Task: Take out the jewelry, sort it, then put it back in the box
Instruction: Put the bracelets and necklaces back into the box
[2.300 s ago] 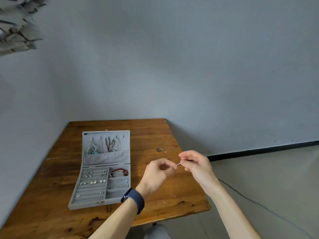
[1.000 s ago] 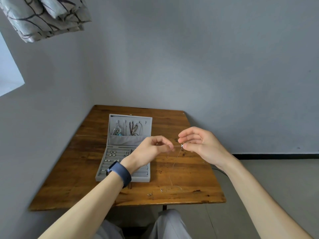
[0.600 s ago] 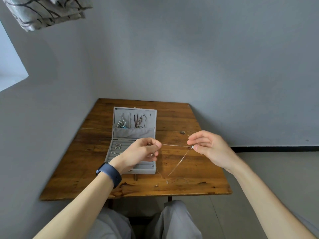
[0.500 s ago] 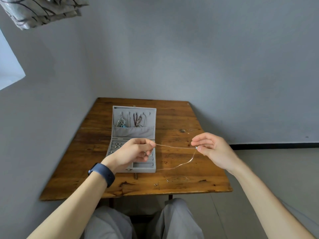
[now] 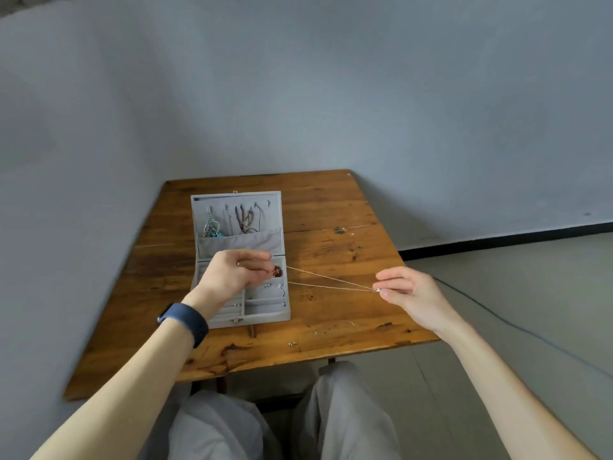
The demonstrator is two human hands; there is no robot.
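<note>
A thin silver chain necklace (image 5: 331, 282) stretches taut in two strands between my hands above the wooden table (image 5: 335, 247). My left hand (image 5: 232, 277) pinches one end over the open grey jewelry box (image 5: 265, 313). My right hand (image 5: 409, 293) pinches the other end, with a small pendant at the fingertips. The box's raised lid (image 5: 237, 220) holds hanging necklaces and a pocket. Its tray shows a red beaded piece (image 5: 277, 271), a silver bangle (image 5: 274, 287) and ring slots, partly hidden by my left hand.
Small silver pieces (image 5: 293, 343) and another thin chain (image 5: 335, 327) lie on the table near its front edge. Grey walls close in behind and to the left. A thin cable (image 5: 517, 327) runs over the floor to the right. My knees sit below the table edge.
My hands have drawn apart, left hand going over the box and right hand to the right. The chain, slack and drooping before, is now pulled taut between them.
</note>
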